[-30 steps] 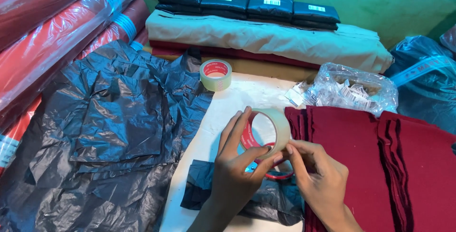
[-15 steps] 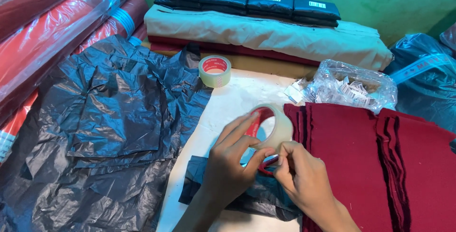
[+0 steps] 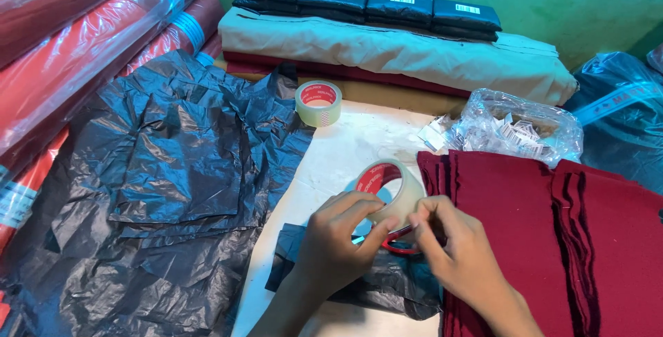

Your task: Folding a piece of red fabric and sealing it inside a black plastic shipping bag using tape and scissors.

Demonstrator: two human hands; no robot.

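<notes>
We hold a glossy roll of clear packing tape with a red inner core (image 3: 391, 188) upright on its edge, above a small folded black plastic packet (image 3: 376, 282) on the pale table (image 3: 345, 150). Our left hand (image 3: 338, 240) has its grip closed around the roll's near side, fingers curled over the rim. Our right hand (image 3: 456, 254) pinches at the roll's lower edge, beside red-handled scissors (image 3: 399, 239). Crinkled black plastic sheets (image 3: 173, 171) spread to the left; soft, stacked maroon felt cloths (image 3: 552, 226) lie to the right. A second tape roll (image 3: 318, 103) lies flat farther back.
</notes>
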